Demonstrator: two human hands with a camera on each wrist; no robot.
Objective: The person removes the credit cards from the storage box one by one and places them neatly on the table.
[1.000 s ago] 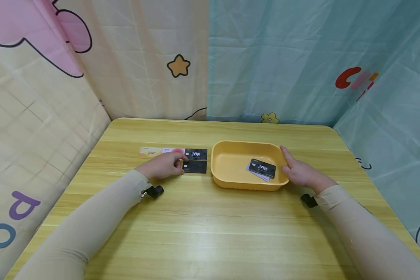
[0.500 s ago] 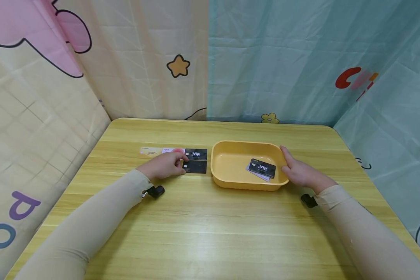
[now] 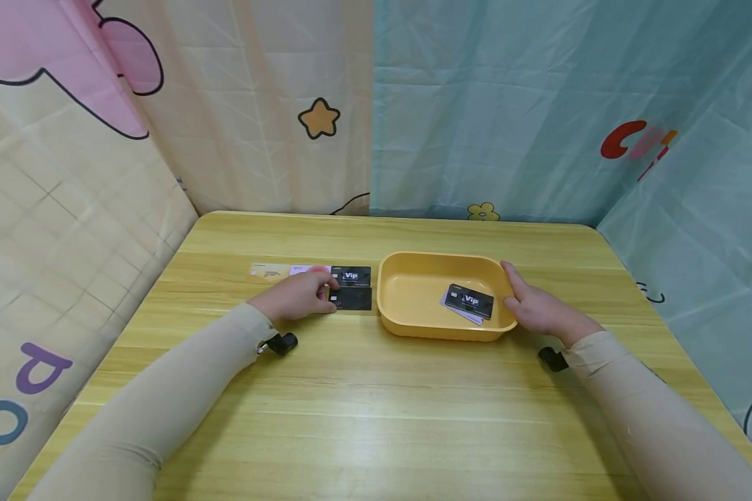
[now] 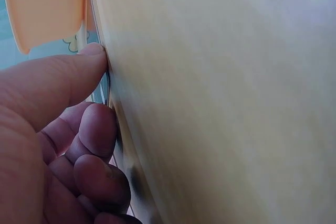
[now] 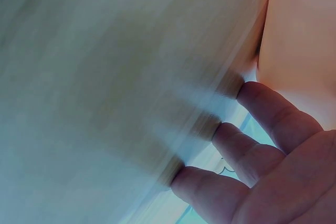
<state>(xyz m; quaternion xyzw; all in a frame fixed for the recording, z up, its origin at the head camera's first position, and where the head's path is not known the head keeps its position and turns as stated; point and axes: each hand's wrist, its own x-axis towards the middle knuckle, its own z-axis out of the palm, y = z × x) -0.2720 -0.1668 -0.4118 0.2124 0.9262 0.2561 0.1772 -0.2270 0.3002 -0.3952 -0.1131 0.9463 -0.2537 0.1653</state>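
In the head view my left hand (image 3: 296, 295) is at a black card (image 3: 354, 299) lying on the table, its thumb and index finger at the card's left end. The left wrist view shows the thumb and curled fingers at the edge of this thin card. Directly behind it lies a black Vip card (image 3: 351, 276). My right hand (image 3: 542, 311) holds the right wall of a yellow plastic basin (image 3: 407, 327), with several fingertips (image 5: 197, 179) down on the table outside it. Inside the basin, another black Vip card (image 3: 470, 301) overlaps a pale card (image 3: 476, 319).
A pink-and-white card (image 3: 302, 268) and a pale yellow card (image 3: 268, 270) continue the back row to the left, partly covered by my left hand. The wooden table (image 3: 376, 410) ends at patterned curtains (image 3: 476, 104) behind and on both sides.
My left hand and the front black card have shifted slightly to the right. The right hand, the basin and the cards in it look unmoved.
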